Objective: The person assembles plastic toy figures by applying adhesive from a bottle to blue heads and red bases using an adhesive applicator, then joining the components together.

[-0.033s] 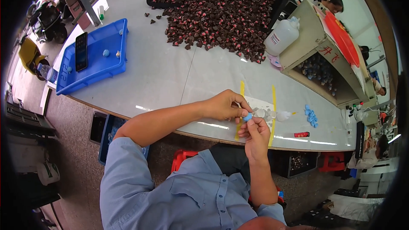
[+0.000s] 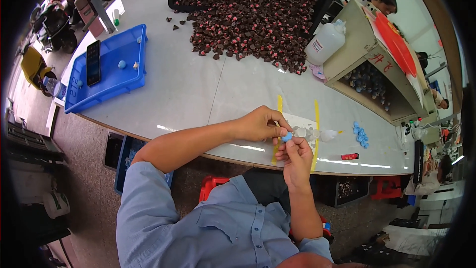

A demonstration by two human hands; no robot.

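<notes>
A small light-blue rounded piece [image 2: 287, 137] is pinched between my two hands just above the table's near edge. My left hand [image 2: 262, 125] grips it from the left with thumb and fingertips. From below and to the right, the thumb and fingers of my right hand [image 2: 296, 160] close on the same piece. Just beyond the fingers lie small whitish, clear-looking pieces [image 2: 300, 132] between two strips of yellow tape [image 2: 316, 119]. To their right a small translucent bottle with a yellow tip [image 2: 328, 135] lies on its side.
Loose blue pieces [image 2: 361, 136] and a red lighter-like object [image 2: 350, 157] lie at the right. A blue tray [image 2: 106, 88] holding a phone [image 2: 93, 63] stands left. Dark pieces with red spots [image 2: 248, 17] spread at the back, beside a white bottle [image 2: 326, 42] and a beige box [image 2: 357, 49].
The whole view has shifted very slightly. Both hands keep the same pinch on the blue piece.
</notes>
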